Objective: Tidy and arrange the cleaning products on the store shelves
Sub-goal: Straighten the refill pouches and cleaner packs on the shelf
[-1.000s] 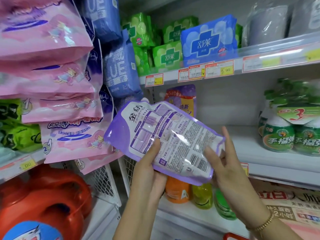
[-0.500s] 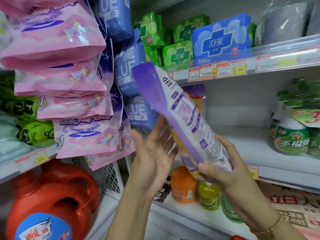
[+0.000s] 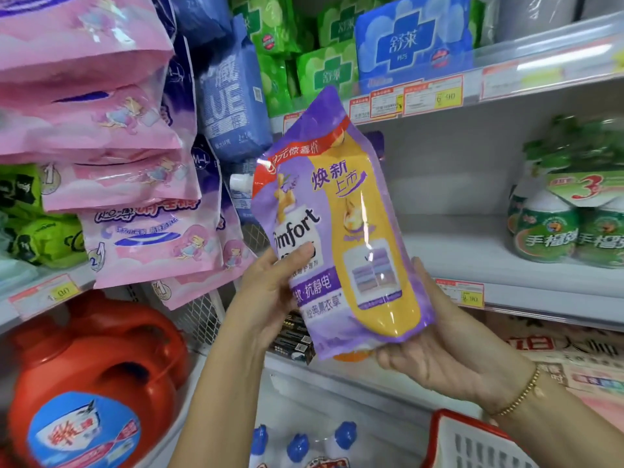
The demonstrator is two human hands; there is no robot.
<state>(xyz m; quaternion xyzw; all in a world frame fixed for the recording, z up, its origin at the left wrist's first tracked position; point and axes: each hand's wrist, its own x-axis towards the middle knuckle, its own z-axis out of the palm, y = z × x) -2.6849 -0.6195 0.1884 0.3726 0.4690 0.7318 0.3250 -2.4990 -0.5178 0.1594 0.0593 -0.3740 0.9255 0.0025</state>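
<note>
Both grips are holding the purple-and-yellow plastic refill pouch (image 3: 341,231) upright in front of the white shelf (image 3: 456,246): our left grip (image 3: 270,295) pinching its side, our right grip (image 3: 449,359) cupping its base, label facing us, likely for checking.

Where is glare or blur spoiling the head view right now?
Head view: small glare streaks on the purple pouch, its big print readable; green bottles and price tags smeared by blur; a bright reflection runs along the upper shelf edge.

Purple-and-yellow Comfort pouch (image 3: 341,238), front facing out, near upright, top leaning left, seemingly full
</note>
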